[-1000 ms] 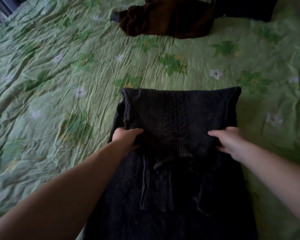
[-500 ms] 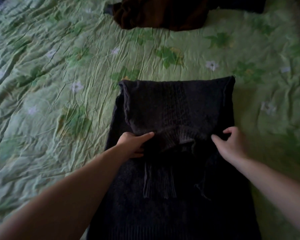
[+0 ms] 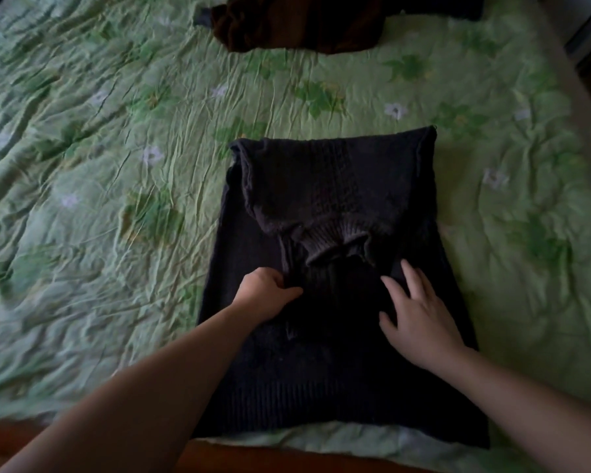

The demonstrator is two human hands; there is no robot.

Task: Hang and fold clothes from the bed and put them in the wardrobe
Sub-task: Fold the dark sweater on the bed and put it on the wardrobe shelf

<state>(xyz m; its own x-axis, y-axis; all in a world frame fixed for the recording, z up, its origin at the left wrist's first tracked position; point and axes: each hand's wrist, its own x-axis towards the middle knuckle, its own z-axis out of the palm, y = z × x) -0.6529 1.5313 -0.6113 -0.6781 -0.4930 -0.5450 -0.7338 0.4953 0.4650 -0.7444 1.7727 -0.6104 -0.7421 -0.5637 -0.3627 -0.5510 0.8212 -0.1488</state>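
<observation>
On the dark sweater, near its middle, both hands are at work. The left hand has its fingers curled and pinches a bit of the knit just below the folded-down collar. The right hand lies flat on the sweater with its fingers spread, just to the right of the left hand. Both arms are bare and reach in from the near edge.

The sweater lies flat on the bed, close to the near edge, with its top part folded down over its body. The bed has a wrinkled green cover with leaves and small white flowers. At the far side of the bed lies a brown garment in a heap, well apart from the sweater.
</observation>
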